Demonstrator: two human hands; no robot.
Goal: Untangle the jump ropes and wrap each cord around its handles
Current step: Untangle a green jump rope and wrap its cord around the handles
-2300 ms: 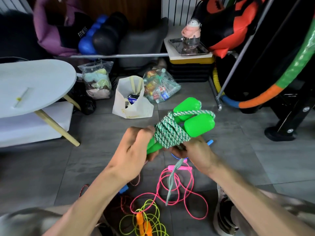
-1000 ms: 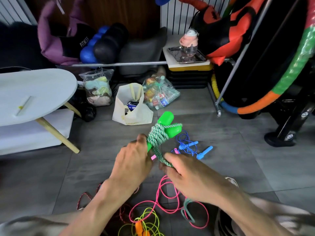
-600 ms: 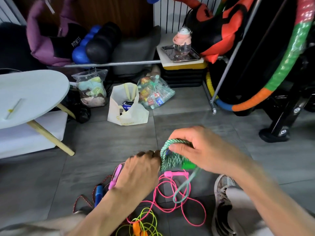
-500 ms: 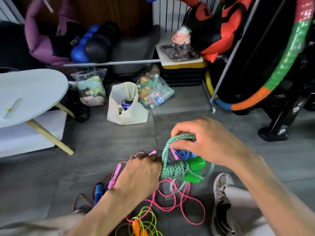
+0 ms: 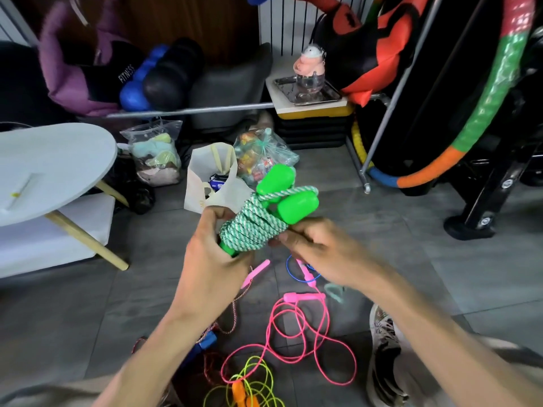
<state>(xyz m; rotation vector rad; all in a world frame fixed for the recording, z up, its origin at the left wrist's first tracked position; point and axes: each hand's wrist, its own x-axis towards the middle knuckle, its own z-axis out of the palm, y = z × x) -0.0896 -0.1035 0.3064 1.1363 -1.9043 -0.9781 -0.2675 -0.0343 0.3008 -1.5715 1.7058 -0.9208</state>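
Observation:
A green jump rope (image 5: 255,227) with two bright green handles (image 5: 296,205) is held up in front of me, its green-and-white cord wound tightly round both handles. My left hand (image 5: 214,259) grips the lower end of the bundle. My right hand (image 5: 320,251) pinches the cord at the bundle's right side. On the floor below lie a pink rope (image 5: 296,333) with pink handles, a yellow rope with orange handles (image 5: 246,389), a blue rope (image 5: 302,271) and a reddish braided rope with a blue handle (image 5: 205,342).
A white round table (image 5: 55,168) stands at the left. A white tote bag (image 5: 211,183) and plastic bags (image 5: 261,157) sit on the grey tiled floor beyond my hands. A metal rack, a hula hoop (image 5: 476,113) and gym gear stand at right. My shoe (image 5: 385,365) is bottom right.
The bundle was low while my right hand looped cord over it. Now both hands have raised it, and the free cord tail no longer hangs down.

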